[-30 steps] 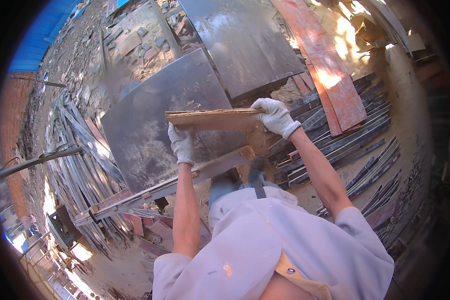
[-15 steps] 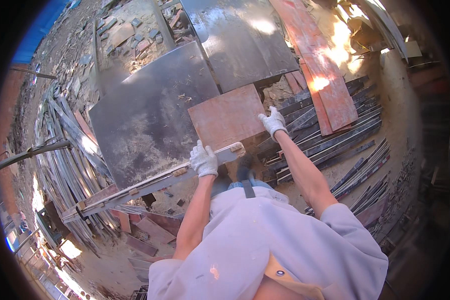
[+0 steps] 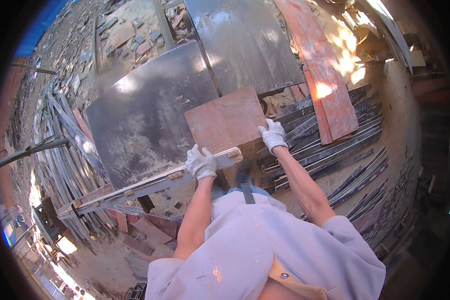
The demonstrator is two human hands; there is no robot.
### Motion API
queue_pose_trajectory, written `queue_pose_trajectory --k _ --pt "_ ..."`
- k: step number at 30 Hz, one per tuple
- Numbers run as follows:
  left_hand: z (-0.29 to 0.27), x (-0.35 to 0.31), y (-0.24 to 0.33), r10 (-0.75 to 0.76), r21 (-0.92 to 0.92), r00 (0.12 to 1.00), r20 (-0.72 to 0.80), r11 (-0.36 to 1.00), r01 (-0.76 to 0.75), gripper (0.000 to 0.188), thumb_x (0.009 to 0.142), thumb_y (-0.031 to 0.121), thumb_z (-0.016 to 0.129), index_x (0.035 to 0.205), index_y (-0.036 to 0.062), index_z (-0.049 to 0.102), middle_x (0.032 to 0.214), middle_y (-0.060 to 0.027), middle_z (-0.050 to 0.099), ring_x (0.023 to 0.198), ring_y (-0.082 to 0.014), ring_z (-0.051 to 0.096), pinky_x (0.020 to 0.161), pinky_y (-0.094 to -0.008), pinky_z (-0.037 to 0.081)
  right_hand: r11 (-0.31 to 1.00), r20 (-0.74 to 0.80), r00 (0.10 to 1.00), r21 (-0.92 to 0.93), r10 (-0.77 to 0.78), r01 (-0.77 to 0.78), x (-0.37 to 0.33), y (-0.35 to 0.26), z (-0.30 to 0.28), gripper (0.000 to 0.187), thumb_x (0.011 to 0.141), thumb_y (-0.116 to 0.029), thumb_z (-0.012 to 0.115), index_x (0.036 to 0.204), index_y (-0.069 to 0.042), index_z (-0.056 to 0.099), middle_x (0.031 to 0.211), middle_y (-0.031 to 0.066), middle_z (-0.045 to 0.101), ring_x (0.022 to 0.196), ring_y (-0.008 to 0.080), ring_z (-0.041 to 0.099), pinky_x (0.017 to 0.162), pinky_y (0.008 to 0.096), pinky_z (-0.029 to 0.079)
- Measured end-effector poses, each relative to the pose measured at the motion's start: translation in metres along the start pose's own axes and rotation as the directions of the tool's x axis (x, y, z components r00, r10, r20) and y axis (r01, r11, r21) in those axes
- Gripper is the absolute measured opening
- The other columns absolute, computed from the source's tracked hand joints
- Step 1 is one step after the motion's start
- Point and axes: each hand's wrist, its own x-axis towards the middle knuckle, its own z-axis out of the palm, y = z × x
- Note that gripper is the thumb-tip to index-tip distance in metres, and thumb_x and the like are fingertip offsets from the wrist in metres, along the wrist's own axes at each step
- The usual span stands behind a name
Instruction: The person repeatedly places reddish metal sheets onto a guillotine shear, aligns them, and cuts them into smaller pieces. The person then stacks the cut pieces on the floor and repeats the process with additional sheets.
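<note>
The thin, red-brown, wooden-looking board [image 3: 226, 119] lies at the near right corner of the big, dark grey, flat bench [image 3: 140, 105]. Its right end seems to stick out past the bench's right edge.

The left hand [image 3: 201, 162], in a white knit glove, has its fingers half bent at the board's near left corner. The right hand [image 3: 273, 136], gloved too, has its thumb and fingers part spread at the board's right edge. I can't tell how tightly either hand holds on, or what is under the board.

The board could tip down on the right if the right hand let go, because that end may have nothing under it. It could bump the long, grey, straight bar [image 3: 160, 179] along the bench's near edge if it were pulled close. The left fingers could get pinched there, as they are right by that bar. Rough edges could snag the gloves.

I see no brands or labels. The small orange mark [image 3: 217, 273] on the pale shirt [image 3: 235, 235] has no letters I can read.
</note>
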Motion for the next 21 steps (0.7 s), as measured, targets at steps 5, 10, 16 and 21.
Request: queue_pose_trajectory --k 5,10,16,21 --pt "0.004 0.065 0.019 -0.004 0.004 1.000 -0.030 1.000 0.004 0.038 0.092 0.027 0.064 0.121 0.0040 0.070 0.112 -0.0196 0.069 0.104 -0.0385 0.068 0.091 -0.0513 0.051 0.990 -0.057 0.997 -0.134 -0.050 0.042 0.044 -0.042 -0.006 0.063 0.087 -0.040 0.079 0.138 -0.006 0.061 0.123 0.0264 0.061 0.119 0.0436 0.060 0.099 0.0527 0.051" --pt "-0.005 0.140 0.049 0.008 0.022 1.000 -0.026 1.000 -0.007 0.039 0.095 0.029 0.058 0.122 0.0066 0.074 0.114 -0.0188 0.072 0.104 -0.0384 0.070 0.094 -0.0509 0.052 0.996 -0.142 0.988 -0.075 -0.065 0.054 0.112 -0.080 -0.009 0.058 0.085 -0.038 0.080 0.130 -0.004 0.065 0.120 0.0266 0.063 0.114 0.0441 0.062 0.098 0.0533 0.052" --pt "0.001 0.250 0.073 0.026 0.008 0.998 -0.051 1.000 -0.026 0.039 0.096 0.030 0.055 0.122 0.0087 0.075 0.116 -0.0181 0.073 0.105 -0.0374 0.070 0.096 -0.0494 0.053 0.989 -0.117 0.991 -0.138 -0.072 0.056 0.202 -0.153 -0.030 0.050 0.086 -0.039 0.077 0.121 -0.004 0.068 0.121 0.0264 0.063 0.117 0.0429 0.062 0.099 0.0537 0.052" --pt "-0.015 0.332 0.111 0.029 0.016 0.999 -0.017 0.999 -0.028 0.035 0.095 0.031 0.056 0.114 0.0086 0.075 0.112 -0.0182 0.073 0.106 -0.0375 0.070 0.094 -0.0490 0.054 0.985 -0.143 0.985 -0.160 -0.094 0.070 0.277 -0.199 -0.039 0.050 0.087 -0.041 0.075 0.120 -0.004 0.069 0.122 0.0274 0.064 0.117 0.0435 0.062 0.100 0.0532 0.052"
